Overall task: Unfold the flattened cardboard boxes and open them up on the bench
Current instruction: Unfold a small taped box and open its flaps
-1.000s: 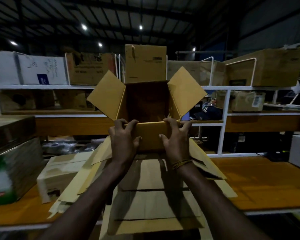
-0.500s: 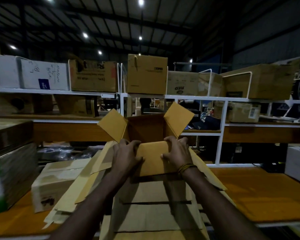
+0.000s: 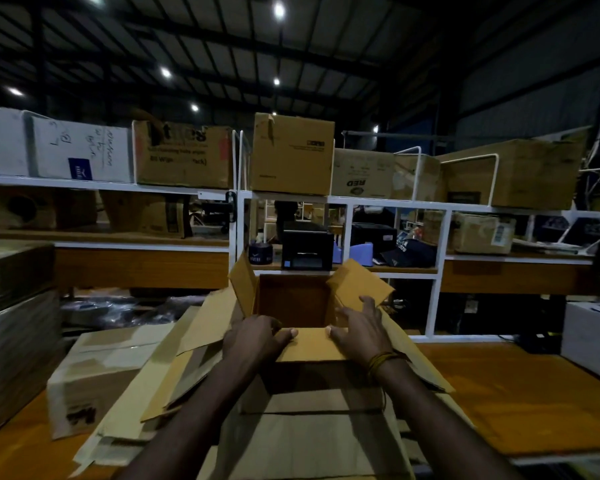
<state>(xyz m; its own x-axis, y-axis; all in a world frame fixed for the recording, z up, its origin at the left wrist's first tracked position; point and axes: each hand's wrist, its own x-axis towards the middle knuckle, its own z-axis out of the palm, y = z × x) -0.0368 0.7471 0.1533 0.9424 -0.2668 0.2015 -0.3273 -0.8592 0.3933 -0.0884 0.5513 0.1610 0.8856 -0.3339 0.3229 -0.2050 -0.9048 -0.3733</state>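
Note:
A small brown cardboard box [image 3: 293, 299], opened into shape, sits on a pile of flattened cardboard boxes [image 3: 312, 434] on the orange bench [image 3: 520, 400]. Its mouth faces me and its side flaps stand up on the left and right. My left hand [image 3: 253, 337] grips the near flap's left end, thumb on top. My right hand [image 3: 359, 329] holds the flap's right end with the thumb, fingers spread against the box's right side flap. The near flap [image 3: 310, 344] lies folded down toward me.
A closed taped carton [image 3: 94, 375] lies on the bench at the left beside tall stacked boxes [image 3: 14, 327]. White shelving [image 3: 236, 244] behind holds cartons, a black printer [image 3: 305, 245] and a cap. A white box [image 3: 591, 336] stands at the far right.
The box has come down from in front of my face onto the cardboard pile. Both hands lowered with it, and my right fingers spread out onto the right flap.

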